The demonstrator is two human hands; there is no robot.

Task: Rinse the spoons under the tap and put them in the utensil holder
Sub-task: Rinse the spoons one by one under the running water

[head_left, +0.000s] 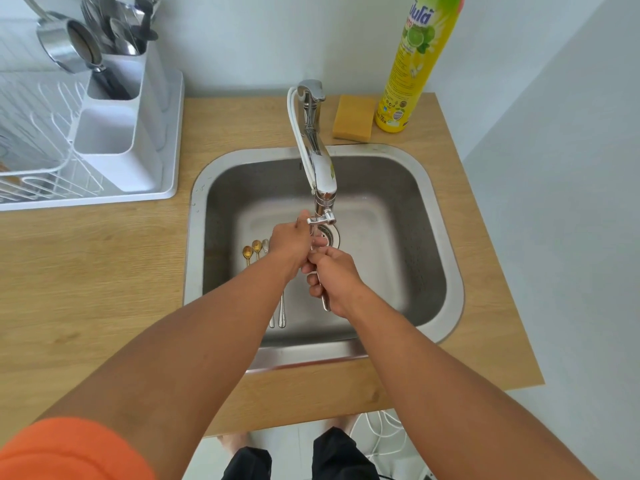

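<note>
Rinsing step: my right hand [334, 271] grips a spoon [325, 301] by the handle under the tap [320, 168]; left hand [291, 242] fingers pinch its bowl end. Water flow: cannot tell. More spoons [256, 249] lie in the sink [446, 237], left of the hands. Next, probably: carry it far left to the holder [117, 133]. Wooden counter [104, 271]; sponge [353, 116], soap bottle [415, 64] far right.

The sink [446, 216] sits in the table [86, 271]; spoons [252, 250] lie in its left part. Left of it — the utensil holder [117, 140]; behind it, tap [311, 133], sponge [353, 117], bottle [415, 64].
</note>
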